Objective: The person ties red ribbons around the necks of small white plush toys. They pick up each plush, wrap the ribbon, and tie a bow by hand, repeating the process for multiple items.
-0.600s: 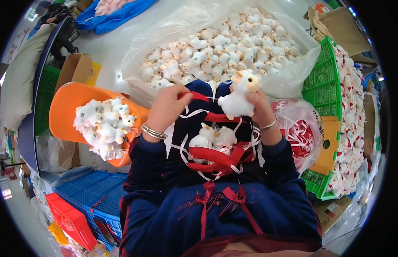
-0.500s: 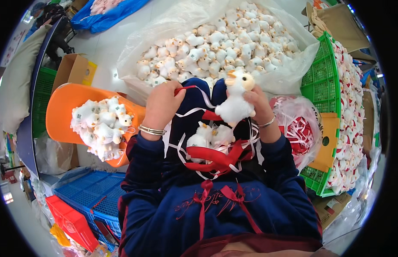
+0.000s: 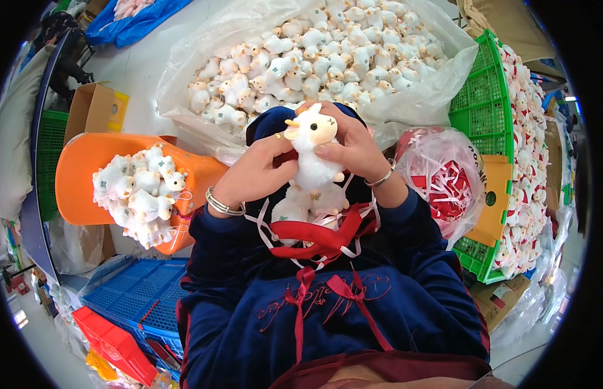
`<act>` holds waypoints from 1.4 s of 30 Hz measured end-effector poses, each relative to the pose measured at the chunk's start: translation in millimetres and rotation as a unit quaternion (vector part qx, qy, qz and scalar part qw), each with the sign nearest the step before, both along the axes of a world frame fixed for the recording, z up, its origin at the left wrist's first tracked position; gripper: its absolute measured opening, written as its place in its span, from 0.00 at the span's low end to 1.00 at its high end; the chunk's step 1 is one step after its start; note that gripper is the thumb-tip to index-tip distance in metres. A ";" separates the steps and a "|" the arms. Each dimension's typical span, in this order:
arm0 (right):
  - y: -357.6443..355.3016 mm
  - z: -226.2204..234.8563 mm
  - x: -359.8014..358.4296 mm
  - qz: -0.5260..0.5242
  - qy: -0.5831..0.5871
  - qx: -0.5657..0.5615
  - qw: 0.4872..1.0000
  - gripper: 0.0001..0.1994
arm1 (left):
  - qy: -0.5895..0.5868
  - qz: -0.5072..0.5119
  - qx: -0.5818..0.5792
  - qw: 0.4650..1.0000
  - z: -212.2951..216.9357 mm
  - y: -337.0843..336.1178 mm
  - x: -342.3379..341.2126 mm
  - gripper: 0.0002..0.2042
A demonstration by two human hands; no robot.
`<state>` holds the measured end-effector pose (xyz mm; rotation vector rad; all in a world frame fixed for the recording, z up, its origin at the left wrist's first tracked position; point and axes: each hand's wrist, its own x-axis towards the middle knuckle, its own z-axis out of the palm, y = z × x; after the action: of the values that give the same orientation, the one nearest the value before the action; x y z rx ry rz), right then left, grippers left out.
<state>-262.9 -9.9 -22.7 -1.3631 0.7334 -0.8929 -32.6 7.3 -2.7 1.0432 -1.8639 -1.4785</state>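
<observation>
Both hands grip 1 white plush lamb [image 3: 312,150] above the lap: the left hand [image 3: 256,174] pinches its body, the right hand [image 3: 351,144] wraps its head. It looks like the ribbon-fitting step. Next calls for a red ribbon [image 3: 318,236] from the lap, beside 2 more lambs [image 3: 308,206].
</observation>
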 end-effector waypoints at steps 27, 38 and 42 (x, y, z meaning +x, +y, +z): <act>12.0 11.6 -0.7 -0.122 0.292 -0.147 0.937 0.09 | -0.160 0.157 -0.289 0.931 -46.0 16.3 -41.9 0.30; 2.4 12.3 -21.8 0.022 0.174 0.048 0.983 0.12 | -0.161 0.122 -0.263 0.943 -53.0 12.0 -51.6 0.33; -2.7 8.7 -31.1 0.082 0.195 0.013 0.977 0.16 | -0.175 0.120 -0.270 0.939 -56.6 8.5 -49.5 0.30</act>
<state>-294.1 -12.6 -14.0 -1.5704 0.9113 -0.4867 -82.2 15.8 -59.3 1.2451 -2.1154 -0.6072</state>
